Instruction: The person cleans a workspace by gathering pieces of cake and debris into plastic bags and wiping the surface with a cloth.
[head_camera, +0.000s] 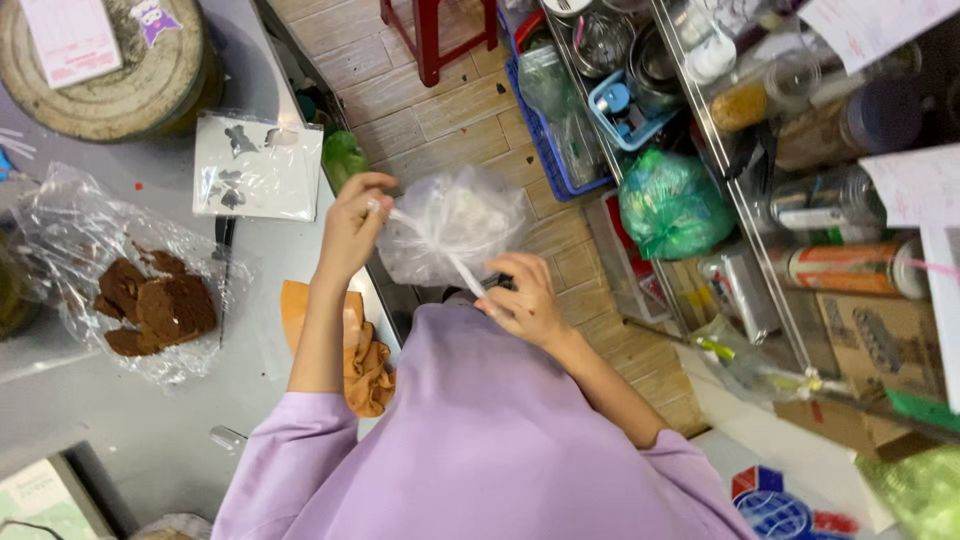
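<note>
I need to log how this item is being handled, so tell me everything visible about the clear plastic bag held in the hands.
The clear plastic bag is thin, crinkled and see-through, bulging round with pale contents that cannot be made out. Its top is drawn out into a twisted strip that stretches between both hands. The left hand pinches one end at upper left; the right hand holds the other end lower right. The bag hangs in the air over the tiled floor, beside the grey counter, touching nothing else.

Contents of the tied clear bag (455, 225) indistinct.
</note>
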